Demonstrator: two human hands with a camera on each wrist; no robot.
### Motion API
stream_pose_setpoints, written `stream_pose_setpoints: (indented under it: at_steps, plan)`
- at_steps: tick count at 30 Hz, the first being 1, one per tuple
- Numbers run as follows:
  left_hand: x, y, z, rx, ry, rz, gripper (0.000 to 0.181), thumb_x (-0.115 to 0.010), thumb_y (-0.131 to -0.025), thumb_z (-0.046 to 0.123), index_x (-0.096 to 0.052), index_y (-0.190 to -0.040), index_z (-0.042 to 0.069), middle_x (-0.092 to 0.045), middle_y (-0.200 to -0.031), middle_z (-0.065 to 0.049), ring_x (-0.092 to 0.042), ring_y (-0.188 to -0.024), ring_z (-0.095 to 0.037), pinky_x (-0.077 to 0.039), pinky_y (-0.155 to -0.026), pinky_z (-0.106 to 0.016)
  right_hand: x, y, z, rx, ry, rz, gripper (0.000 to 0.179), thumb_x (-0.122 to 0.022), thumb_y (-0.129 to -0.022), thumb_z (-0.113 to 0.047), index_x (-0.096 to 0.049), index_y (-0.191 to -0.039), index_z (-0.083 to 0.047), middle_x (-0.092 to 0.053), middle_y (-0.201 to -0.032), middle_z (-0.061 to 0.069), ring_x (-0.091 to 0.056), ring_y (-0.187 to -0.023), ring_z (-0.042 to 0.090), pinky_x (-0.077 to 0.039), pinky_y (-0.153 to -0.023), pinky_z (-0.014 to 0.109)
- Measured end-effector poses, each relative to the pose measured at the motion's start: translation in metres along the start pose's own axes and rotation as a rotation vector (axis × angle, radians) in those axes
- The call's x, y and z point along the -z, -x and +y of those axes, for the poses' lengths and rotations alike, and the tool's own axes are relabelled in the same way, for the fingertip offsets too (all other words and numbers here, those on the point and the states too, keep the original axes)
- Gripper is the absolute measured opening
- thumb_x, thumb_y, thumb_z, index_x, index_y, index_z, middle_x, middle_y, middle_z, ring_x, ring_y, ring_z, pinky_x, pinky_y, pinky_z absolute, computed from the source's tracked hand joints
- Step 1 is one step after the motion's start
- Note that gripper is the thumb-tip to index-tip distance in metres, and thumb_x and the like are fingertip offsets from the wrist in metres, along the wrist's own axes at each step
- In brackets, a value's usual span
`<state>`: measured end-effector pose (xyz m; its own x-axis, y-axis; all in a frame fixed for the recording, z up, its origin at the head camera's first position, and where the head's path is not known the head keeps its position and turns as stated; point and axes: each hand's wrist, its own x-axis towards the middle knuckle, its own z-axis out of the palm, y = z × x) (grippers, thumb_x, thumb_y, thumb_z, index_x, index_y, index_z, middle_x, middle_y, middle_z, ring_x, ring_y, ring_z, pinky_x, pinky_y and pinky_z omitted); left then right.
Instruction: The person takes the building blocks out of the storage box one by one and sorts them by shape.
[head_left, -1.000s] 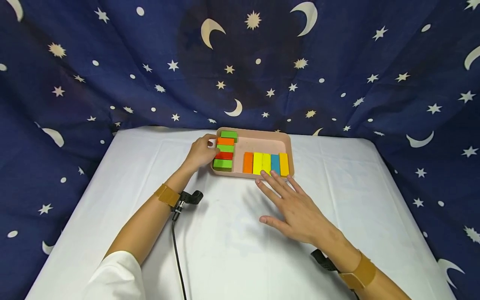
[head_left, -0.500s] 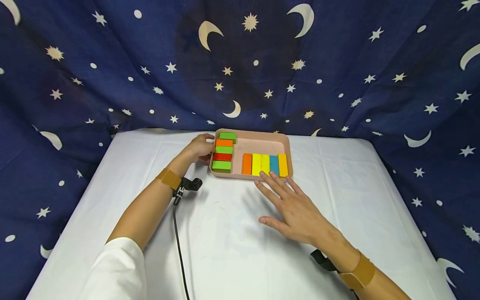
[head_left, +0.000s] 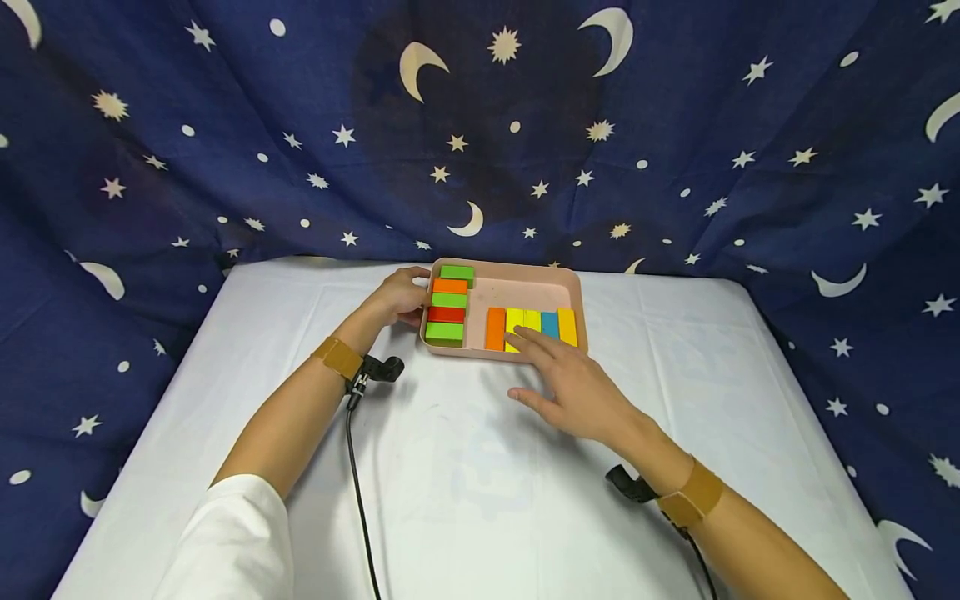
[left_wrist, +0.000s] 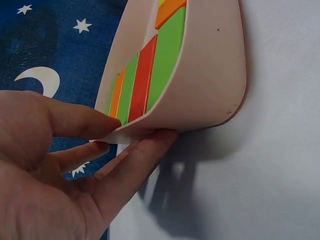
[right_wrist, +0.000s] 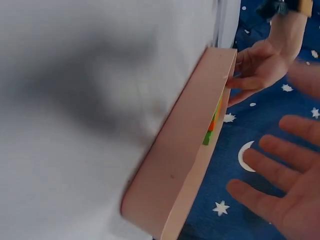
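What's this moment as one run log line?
Left hand: touches end of pink rectangular tray; Right hand: partly over row of orange, yellow and blue rectangular blocks; Tray: on white cloth

I'm logging the tray (head_left: 525, 293) sitting on the table (head_left: 465, 521), curtain (head_left: 487, 100) hanging behind; one block row (head_left: 448, 300) lying inside along its left end, another row (head_left: 532, 317) occupying near right.

I am gripping the wall of a pale pink, round-cornered tray (left_wrist: 215, 65) with my bare left hand (left_wrist: 65, 195); inside, green, red and orange rectangular blocks (left_wrist: 142, 77) are lying side by side.
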<state>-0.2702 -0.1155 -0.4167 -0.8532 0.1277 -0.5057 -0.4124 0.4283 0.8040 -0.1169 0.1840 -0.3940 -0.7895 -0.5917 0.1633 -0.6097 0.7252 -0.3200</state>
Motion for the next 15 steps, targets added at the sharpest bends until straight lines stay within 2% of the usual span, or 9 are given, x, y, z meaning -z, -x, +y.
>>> stream_pose_setpoints:
  at_steps: [6,10,15]
  plan:
    - [0.001,0.000,-0.001,-0.001,0.024,-0.011,0.072,-0.060,-0.094,-0.003,-0.040,-0.160,0.016,-0.067,-0.120,-0.020,-0.066,-0.072,-0.017,-0.063,-0.065,-0.032,0.001,-0.050,0.018,-0.133,-0.217,0.064,0.052,-0.078,-0.094,-0.018,-0.061,-0.142,-0.008,-0.063,-0.141,0.011,-0.064,-0.125,0.034,-0.055,-0.104,0.052]
    - [0.002,0.002,-0.001,-0.002,0.035,-0.013,0.071,-0.060,-0.094,-0.003,-0.040,-0.160,0.017,-0.068,-0.117,-0.019,-0.065,-0.070,-0.016,-0.061,-0.061,-0.030,0.001,-0.084,0.028,-0.194,-0.273,0.088,0.043,-0.077,-0.093,-0.011,-0.066,-0.134,-0.006,-0.068,-0.133,0.013,-0.070,-0.116,0.035,-0.060,-0.096,0.050]
    - [0.003,0.000,-0.001,-0.009,0.045,-0.019,0.071,-0.060,-0.095,-0.002,-0.039,-0.160,0.017,-0.068,-0.117,-0.019,-0.065,-0.071,-0.017,-0.061,-0.060,-0.030,-0.004,-0.125,0.041,-0.283,-0.381,0.066,0.034,-0.072,-0.096,-0.004,-0.068,-0.129,-0.004,-0.068,-0.130,0.017,-0.070,-0.112,0.033,-0.060,-0.096,0.045]
